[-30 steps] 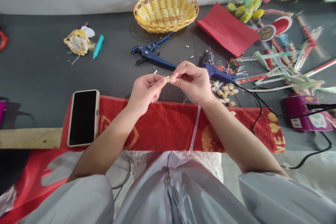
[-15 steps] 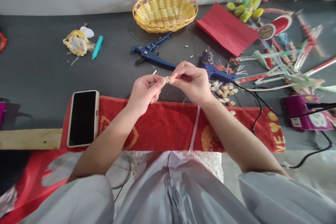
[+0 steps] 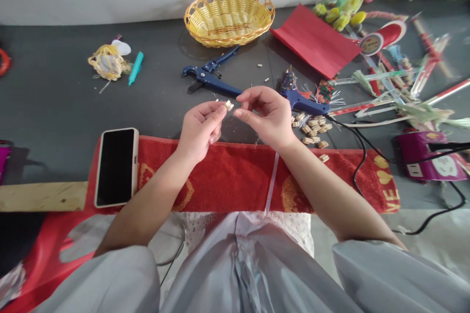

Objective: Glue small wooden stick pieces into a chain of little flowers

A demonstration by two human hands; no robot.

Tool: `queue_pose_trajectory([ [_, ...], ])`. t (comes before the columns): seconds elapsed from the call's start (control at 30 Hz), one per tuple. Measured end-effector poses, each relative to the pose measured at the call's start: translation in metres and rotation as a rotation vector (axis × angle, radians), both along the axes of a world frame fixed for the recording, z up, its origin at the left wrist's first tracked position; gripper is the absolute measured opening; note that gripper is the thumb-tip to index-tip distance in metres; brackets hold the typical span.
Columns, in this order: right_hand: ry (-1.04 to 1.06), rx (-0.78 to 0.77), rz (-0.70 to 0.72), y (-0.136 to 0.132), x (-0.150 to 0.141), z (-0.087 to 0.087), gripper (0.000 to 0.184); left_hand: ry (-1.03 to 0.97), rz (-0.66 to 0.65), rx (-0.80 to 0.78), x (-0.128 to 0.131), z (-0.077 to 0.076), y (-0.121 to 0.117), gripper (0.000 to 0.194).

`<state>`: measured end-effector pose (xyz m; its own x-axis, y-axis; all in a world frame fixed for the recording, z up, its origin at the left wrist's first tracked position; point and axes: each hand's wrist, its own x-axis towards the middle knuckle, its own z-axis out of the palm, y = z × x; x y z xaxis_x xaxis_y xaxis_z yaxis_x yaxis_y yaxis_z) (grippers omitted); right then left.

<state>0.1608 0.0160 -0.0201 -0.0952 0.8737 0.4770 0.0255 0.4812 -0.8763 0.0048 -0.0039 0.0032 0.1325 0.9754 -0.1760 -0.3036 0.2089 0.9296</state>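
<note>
Between thumb and forefinger, my left hand pinches a small cluster of short pale stick pieces. Just right of it, my right hand has thumb and forefinger apart, with nothing visible between them. Behind my hands lies a blue pipe cutter with its handles spread. A blue glue gun rests beyond my right hand. Several similar small pale clusters lie beside my right wrist, and one is on the red towel under my forearms.
A yellow wicker basket and a red sheet are at the back. A phone lies front left. To the right are a red ribbon spool, loose straws and strips, and a purple power strip with black cables.
My right thumb and forefinger have let go of the small stick cluster and opened. My left hand keeps it, shifted slightly left.
</note>
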Motion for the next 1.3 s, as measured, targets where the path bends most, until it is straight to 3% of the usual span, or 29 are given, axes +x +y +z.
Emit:
queue_pose_trajectory([
  [0.33,-0.216,0.227,0.023,0.0,0.011,0.006,0.017,0.044,-0.061,-0.01,-0.002,0.002,-0.001,0.038],
  [0.67,-0.326,0.457,-0.03,-0.001,0.012,0.006,0.011,0.049,-0.077,-0.073,-0.001,0.008,-0.003,0.041],
  [1.3,-0.26,0.432,-0.074,-0.005,0.011,0.007,0.013,0.043,-0.057,-0.012,0.0,0.005,-0.003,0.042],
])
